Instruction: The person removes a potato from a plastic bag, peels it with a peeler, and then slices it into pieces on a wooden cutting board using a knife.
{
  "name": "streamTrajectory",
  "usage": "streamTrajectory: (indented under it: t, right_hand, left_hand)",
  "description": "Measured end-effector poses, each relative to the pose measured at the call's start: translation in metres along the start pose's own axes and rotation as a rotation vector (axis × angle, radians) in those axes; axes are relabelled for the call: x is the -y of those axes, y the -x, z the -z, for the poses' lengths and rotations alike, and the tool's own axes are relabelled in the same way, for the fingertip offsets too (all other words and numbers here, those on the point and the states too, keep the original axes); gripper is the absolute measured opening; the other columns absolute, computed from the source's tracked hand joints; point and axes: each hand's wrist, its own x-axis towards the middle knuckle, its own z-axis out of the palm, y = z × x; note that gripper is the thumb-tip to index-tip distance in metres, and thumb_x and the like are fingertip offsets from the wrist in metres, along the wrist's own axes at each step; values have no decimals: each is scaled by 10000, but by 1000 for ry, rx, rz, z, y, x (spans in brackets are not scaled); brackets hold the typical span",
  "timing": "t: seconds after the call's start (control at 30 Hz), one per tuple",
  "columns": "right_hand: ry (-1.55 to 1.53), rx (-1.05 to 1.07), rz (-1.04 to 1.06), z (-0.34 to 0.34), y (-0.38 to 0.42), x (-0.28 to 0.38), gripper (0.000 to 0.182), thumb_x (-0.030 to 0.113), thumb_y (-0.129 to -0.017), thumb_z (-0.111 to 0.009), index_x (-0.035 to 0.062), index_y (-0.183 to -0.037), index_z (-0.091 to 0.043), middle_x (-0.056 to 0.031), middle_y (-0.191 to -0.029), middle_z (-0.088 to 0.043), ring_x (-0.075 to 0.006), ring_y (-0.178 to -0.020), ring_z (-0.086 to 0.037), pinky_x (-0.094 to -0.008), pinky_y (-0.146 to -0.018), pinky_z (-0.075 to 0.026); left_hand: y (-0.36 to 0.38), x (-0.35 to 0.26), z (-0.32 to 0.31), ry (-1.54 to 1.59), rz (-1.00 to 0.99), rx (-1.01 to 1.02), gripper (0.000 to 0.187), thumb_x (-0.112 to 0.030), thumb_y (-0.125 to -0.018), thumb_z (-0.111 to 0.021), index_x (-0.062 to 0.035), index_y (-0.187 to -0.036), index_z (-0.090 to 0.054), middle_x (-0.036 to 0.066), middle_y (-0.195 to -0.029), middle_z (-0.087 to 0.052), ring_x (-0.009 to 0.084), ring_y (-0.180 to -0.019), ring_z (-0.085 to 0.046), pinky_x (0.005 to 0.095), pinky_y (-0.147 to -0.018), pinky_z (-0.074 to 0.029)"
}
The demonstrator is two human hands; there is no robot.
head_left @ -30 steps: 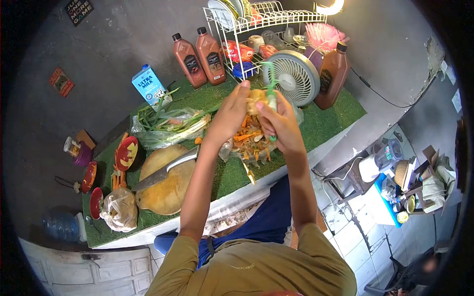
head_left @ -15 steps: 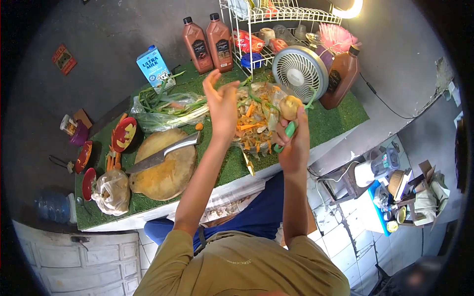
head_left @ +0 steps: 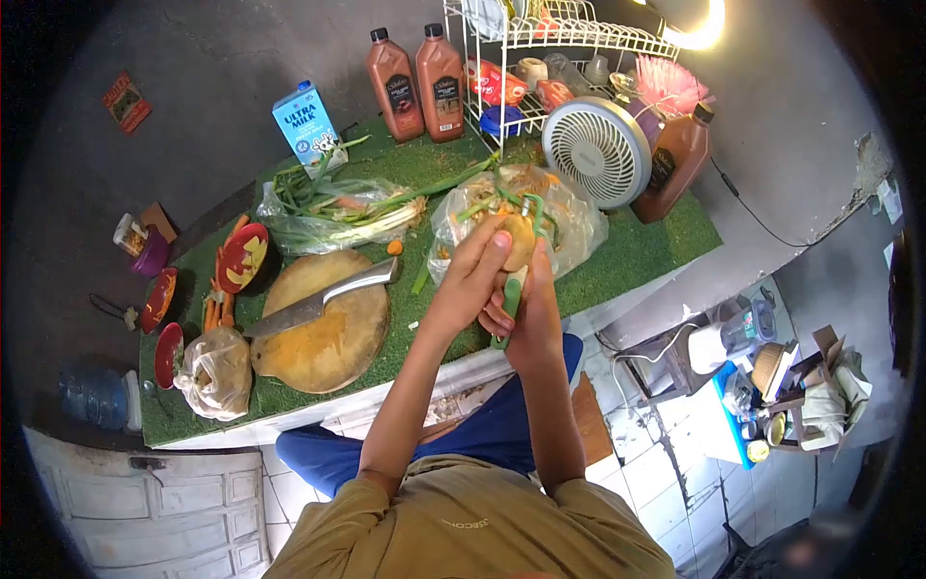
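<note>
My left hand [head_left: 470, 275] is closed on a potato [head_left: 518, 241], its thumb pressed on the near side. Against the same potato, my right hand [head_left: 533, 314] holds a green-handled peeler [head_left: 511, 304], whose frame shows beside the top of the potato. Both hands are together over the front edge of a clear plastic bag [head_left: 584, 227] with orange and brown peelings. To the left lie green onions [head_left: 371, 224] in plastic and a round wooden board [head_left: 333, 338] with a large knife [head_left: 313, 307] across it.
Red bowls [head_left: 243, 257], carrots [head_left: 219, 304] and a tied bag [head_left: 216, 372] stand at the left. Behind are a milk carton [head_left: 307, 125], brown bottles [head_left: 441, 87], a wire rack [head_left: 579, 37] and a white fan [head_left: 596, 152]. The counter's front edge [head_left: 376, 400] runs before me.
My left hand has come down and right and closed on the potato. My right hand, with potato and peeler, has moved left and down to meet it. The view has shifted slightly.
</note>
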Motion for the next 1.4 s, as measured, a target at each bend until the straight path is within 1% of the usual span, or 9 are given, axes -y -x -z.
streamTrajectory:
  t: [0.13,0.2,0.3,0.37,0.53,0.63,0.83,1.23,1.4]
  right_hand:
    - [172,-205,-3,-15,2,-2,471,519,-1062,-331,79,-1016,-495,15,-628,-482,-68,-412,-381,-225,-358,-260]
    - [308,-173,47,-17,2,-3,387,448,-1074,-373,69,-1089,-447,15,-642,-471,-62,-444,-404,-209,-394,-280]
    - [666,-110,409,-5,-7,-10,277,333,-1075,-427,70,-1153,-392,30,-650,-457,-59,-505,-435,-207,-461,-310]
    - [938,-58,509,6,-5,0,185,238,-1058,-464,58,-1098,-456,-70,-661,-529,-197,-552,-532,-299,-526,-397]
    - [1632,69,637,-9,4,28,177,207,-1004,-541,31,-1021,-529,-202,-759,-612,-411,-678,-635,-470,-576,-480]
    - [1776,116,778,-9,0,32,200,230,-975,-585,38,-991,-529,-171,-755,-629,-397,-689,-650,-482,-566,-496]
    - [1860,198,853,-16,0,38,260,256,-955,-628,49,-861,-500,-142,-711,-605,-343,-642,-655,-433,-509,-496]
    - [1909,200,788,25,-14,42,276,251,-965,-627,39,-856,-487,-175,-633,-589,-380,-607,-643,-462,-500,-490]
    - [1908,-24,655,46,-19,65,253,238,-974,-609,25,-909,-489,-202,-657,-600,-406,-642,-648,-477,-515,-499]
  left_hand:
    - [0,15,-11,-135,-254,-257,360,-389,-1035,-474,-47,-1138,-520,24,-787,-509,92,-586,-492,249,-493,-423]
    - [-1,18,-11,79,-282,-377,382,-418,-1033,-449,-50,-1096,-528,17,-771,-507,101,-596,-478,268,-546,-429]
    - [-7,12,-4,563,-225,-402,431,-488,-1026,-403,-75,-1025,-525,8,-740,-494,117,-593,-453,286,-599,-416]
    - [-10,11,12,691,-170,-343,464,-545,-1015,-376,-110,-905,-495,14,-718,-472,113,-593,-446,287,-579,-393]
    - [4,-8,12,810,85,-309,428,-525,-1020,-397,-132,-923,-537,-15,-640,-431,74,-505,-357,231,-459,-304]
    - [6,1,13,881,118,-254,490,-481,-1026,-398,-73,-1191,-614,-30,-688,-527,64,-526,-438,210,-448,-353]
    - [8,0,10,775,103,-336,458,-427,-1026,-415,-40,-1132,-635,-7,-802,-646,72,-542,-562,196,-442,-416]
    - [-1,12,5,895,164,-282,406,-426,-1033,-376,-78,-1034,-584,-29,-648,-431,66,-503,-345,212,-424,-290]
    - [-3,12,21,851,93,-229,397,-422,-1032,-363,-87,-1027,-576,-18,-620,-389,72,-491,-301,237,-417,-214]
